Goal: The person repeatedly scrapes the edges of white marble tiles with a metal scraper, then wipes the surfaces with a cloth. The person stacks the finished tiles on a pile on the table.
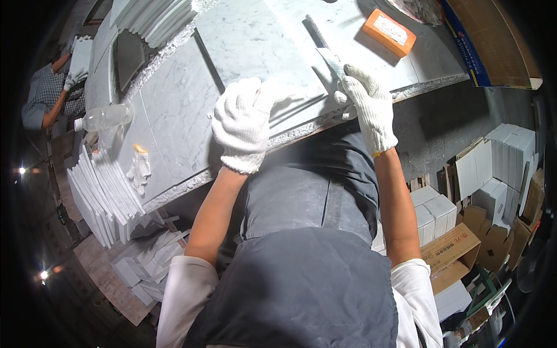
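My left hand (pixel 241 119), in a white knitted glove, lies on the pale marble tile (pixel 281 64) near the table's front edge. Its fingers rest together on the surface and its thumb points right. My right hand (pixel 369 107), gloved the same way, is closed around a hand tool with a flat, pale blade (pixel 332 62). The blade points up and left over the tile's right side; the fingers hide the handle. Just beyond it lies a dark, rough, narrow bar (pixel 315 30). An orange block (pixel 390 32) with a white label sits farther right.
White tile strips stand stacked at the back (pixel 154 20) and left (pixel 104 194). A clear plastic bottle (pixel 107 118) and a crumpled glove (pixel 139 168) lie left. A cardboard box (pixel 499 40) is far right, other cartons (pixel 449 255) below. Another person (pixel 52 93) handles a white piece.
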`<action>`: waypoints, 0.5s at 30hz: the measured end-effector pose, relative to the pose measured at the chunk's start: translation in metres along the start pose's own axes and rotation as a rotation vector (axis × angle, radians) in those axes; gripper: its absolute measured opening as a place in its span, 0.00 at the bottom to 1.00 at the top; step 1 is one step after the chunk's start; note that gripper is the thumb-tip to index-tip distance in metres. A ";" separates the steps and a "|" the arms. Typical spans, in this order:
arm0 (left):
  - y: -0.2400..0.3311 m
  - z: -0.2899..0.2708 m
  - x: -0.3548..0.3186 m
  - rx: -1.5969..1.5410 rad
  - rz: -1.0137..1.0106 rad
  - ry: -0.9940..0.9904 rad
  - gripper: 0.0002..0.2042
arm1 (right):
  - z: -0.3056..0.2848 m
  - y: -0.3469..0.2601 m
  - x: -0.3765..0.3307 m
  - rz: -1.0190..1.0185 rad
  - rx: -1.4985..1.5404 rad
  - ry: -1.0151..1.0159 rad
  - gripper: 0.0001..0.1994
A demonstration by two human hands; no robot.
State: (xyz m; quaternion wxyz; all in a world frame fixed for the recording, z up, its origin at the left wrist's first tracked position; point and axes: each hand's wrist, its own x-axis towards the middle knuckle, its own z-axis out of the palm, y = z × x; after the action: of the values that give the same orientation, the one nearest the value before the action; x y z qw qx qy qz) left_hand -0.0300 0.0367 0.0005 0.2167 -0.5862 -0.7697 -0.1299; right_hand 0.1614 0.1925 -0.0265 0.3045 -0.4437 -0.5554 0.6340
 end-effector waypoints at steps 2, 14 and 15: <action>0.000 -0.001 0.003 -0.039 0.004 -0.011 0.14 | 0.000 0.002 0.001 -0.008 -0.016 0.001 0.21; 0.002 -0.002 0.012 -0.118 0.056 0.075 0.12 | 0.000 -0.006 -0.004 0.066 0.052 -0.002 0.22; 0.002 -0.002 0.013 -0.140 0.035 0.075 0.11 | 0.001 -0.007 -0.004 0.073 0.070 0.005 0.22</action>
State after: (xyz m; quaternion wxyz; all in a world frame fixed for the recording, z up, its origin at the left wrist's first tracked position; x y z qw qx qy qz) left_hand -0.0302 0.0472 0.0082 0.2060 -0.6082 -0.7397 -0.2014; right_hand 0.1614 0.1897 -0.0185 0.2980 -0.4544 -0.5157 0.6625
